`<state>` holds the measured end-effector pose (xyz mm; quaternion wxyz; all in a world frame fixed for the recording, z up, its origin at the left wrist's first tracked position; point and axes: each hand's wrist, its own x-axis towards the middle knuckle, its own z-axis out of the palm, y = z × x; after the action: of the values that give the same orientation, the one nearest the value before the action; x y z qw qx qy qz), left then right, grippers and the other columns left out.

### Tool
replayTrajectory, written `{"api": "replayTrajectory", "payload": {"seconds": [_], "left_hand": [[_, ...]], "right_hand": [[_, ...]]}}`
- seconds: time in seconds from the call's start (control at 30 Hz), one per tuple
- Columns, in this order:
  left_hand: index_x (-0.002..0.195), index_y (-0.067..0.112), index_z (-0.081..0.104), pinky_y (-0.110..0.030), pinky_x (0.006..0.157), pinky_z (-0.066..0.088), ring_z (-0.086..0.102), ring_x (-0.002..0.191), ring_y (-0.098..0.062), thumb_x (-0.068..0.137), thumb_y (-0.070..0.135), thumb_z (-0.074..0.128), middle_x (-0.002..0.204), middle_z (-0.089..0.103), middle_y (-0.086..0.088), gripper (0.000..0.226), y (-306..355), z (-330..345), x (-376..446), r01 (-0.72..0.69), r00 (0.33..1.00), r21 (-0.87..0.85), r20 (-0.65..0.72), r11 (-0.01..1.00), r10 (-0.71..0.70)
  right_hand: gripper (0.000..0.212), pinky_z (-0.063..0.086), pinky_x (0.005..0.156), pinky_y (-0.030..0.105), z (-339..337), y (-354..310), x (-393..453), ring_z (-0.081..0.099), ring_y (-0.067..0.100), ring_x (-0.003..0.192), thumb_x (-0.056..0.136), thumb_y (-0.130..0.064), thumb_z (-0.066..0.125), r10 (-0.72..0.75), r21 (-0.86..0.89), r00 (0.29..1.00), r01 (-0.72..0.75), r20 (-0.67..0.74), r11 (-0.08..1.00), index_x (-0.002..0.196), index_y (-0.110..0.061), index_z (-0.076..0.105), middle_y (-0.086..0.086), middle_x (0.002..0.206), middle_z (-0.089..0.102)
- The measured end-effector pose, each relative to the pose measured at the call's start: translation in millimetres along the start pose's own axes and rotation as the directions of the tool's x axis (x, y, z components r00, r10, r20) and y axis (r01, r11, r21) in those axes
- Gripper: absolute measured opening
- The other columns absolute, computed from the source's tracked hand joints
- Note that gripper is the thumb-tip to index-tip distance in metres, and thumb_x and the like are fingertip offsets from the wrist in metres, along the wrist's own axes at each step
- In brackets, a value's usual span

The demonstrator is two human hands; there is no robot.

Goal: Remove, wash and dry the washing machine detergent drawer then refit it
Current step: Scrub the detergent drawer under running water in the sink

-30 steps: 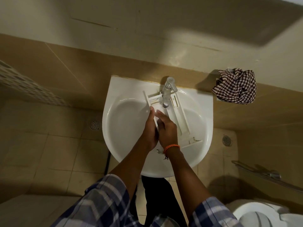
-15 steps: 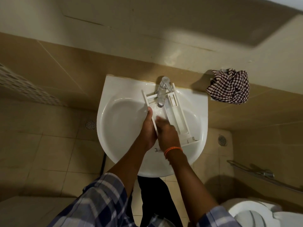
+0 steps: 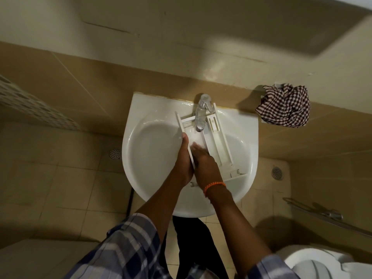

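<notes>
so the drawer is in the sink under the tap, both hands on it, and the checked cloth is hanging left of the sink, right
Not quite. In the head view the checked cloth hangs to the right of the sink, not the left. The rest holds: the detergent drawer lies under the tap, with the left hand and right hand on it.

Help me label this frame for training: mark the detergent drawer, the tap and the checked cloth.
detergent drawer [image 3: 218, 147]: head view, on its long right-hand channel.
tap [image 3: 200, 115]: head view, on the spout.
checked cloth [image 3: 285, 105]: head view, on the middle of the bundle.

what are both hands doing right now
Left hand: shut on the drawer edge, over the sink.
Right hand: open, flat inside the drawer.
</notes>
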<state>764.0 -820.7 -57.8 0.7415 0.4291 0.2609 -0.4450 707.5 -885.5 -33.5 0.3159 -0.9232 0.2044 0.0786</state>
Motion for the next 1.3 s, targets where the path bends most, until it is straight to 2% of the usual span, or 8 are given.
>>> {"api": "replayTrajectory", "payload": {"seconds": [0.07, 0.2, 0.47, 0.67, 0.83, 1.0, 1.17, 1.3], "left_hand": [[0.146, 0.015, 0.061, -0.053, 0.117, 0.046, 0.066, 0.129, -0.032, 0.071, 0.094, 0.06, 0.138, 0.069, -0.016, 0.109, -8, -4, 4, -0.001, 1.0, 0.017, -0.014, 1.0, 0.001], [0.148, 0.023, 0.058, -0.053, 0.113, 0.05, 0.066, 0.128, -0.031, 0.063, 0.1, 0.057, 0.139, 0.069, -0.01, 0.114, -14, 8, 0, -0.056, 0.993, 0.026, -0.102, 0.998, 0.058], [0.141, 0.02, 0.062, -0.045, 0.108, 0.054, 0.068, 0.122, -0.022, 0.082, 0.095, 0.04, 0.135, 0.07, -0.006, 0.099, -28, 17, 1, -0.132, 0.96, 0.123, -0.231, 0.984, 0.157], [0.148, 0.02, 0.057, -0.049, 0.116, 0.047, 0.061, 0.131, -0.025, 0.097, 0.082, 0.03, 0.144, 0.065, -0.006, 0.085, -17, 24, -23, -0.101, 0.965, 0.178, -0.221, 0.979, 0.14], [0.153, 0.023, 0.051, -0.045, 0.116, 0.046, 0.058, 0.134, -0.025, 0.074, 0.099, 0.032, 0.147, 0.061, -0.006, 0.111, -16, 28, -27, -0.059, 0.952, 0.11, -0.292, 0.992, 0.089], [0.129, 0.021, 0.067, -0.033, 0.079, 0.061, 0.078, 0.094, -0.019, 0.104, 0.073, 0.027, 0.101, 0.082, -0.003, 0.07, -36, 30, -47, -0.042, 0.959, -0.039, -0.283, 0.998, 0.03], [0.133, 0.016, 0.067, -0.048, 0.098, 0.06, 0.076, 0.108, -0.031, 0.101, 0.078, 0.023, 0.116, 0.079, -0.015, 0.082, -48, 31, -52, -0.048, 0.972, -0.1, -0.235, 0.994, 0.023], [0.134, 0.02, 0.066, -0.042, 0.086, 0.063, 0.076, 0.108, -0.033, 0.101, 0.079, 0.021, 0.118, 0.078, -0.015, 0.081, -58, 25, -58, 0.043, 0.97, -0.149, -0.23, 0.988, -0.077]], "right_hand": [[0.028, 0.057, 0.102, 0.033, 4, 6, -18, 0.071, 0.025, 0.113, 0.103, -0.006, 0.057, 0.017, -0.117, 0.998, -0.023, -0.053, 0.993, 0.127, -0.013, 0.07, 0.009, 0.127, 0.07], [0.01, 0.065, 0.074, 0.042, 2, 11, -29, 0.071, 0.028, 0.079, 0.098, -0.008, 0.064, -0.006, -0.161, 0.978, -0.028, -0.208, 0.986, 0.095, -0.008, 0.074, 0.011, 0.092, 0.074], [0.02, 0.061, 0.07, 0.037, -23, -9, -20, 0.066, 0.021, 0.075, 0.102, -0.013, 0.05, 0.113, -0.005, 0.919, -0.124, -0.377, 0.992, 0.091, -0.01, 0.067, 0.007, 0.088, 0.069], [0.037, 0.056, 0.097, 0.046, -26, -8, -11, 0.054, 0.026, 0.117, 0.096, -0.018, 0.06, 0.136, -0.051, 0.86, -0.184, -0.492, 0.982, 0.132, -0.013, 0.058, 0.011, 0.129, 0.056], [0.089, 0.029, 0.116, 0.06, -44, 9, 3, 0.043, 0.036, 0.144, 0.092, -0.063, 0.062, 0.374, -0.118, 0.889, -0.415, -0.264, 0.902, 0.163, -0.021, 0.027, 0.014, 0.156, 0.045], [0.087, 0.051, 0.099, 0.045, -62, 13, -1, 0.059, 0.035, 0.128, 0.084, -0.054, 0.078, 0.318, -0.016, 0.945, -0.32, -0.079, 0.947, 0.155, -0.019, 0.043, 0.013, 0.138, 0.062], [0.086, 0.048, 0.102, 0.043, -77, 8, 7, 0.057, 0.035, 0.13, 0.083, -0.047, 0.081, 0.332, -0.092, 0.941, -0.326, 0.068, 0.941, 0.155, -0.022, 0.043, 0.012, 0.143, 0.061], [0.081, 0.05, 0.102, 0.043, -85, -2, 16, 0.059, 0.035, 0.128, 0.082, -0.052, 0.078, 0.341, -0.29, 0.915, -0.274, 0.217, 0.917, 0.149, -0.023, 0.046, 0.009, 0.144, 0.061]]}}
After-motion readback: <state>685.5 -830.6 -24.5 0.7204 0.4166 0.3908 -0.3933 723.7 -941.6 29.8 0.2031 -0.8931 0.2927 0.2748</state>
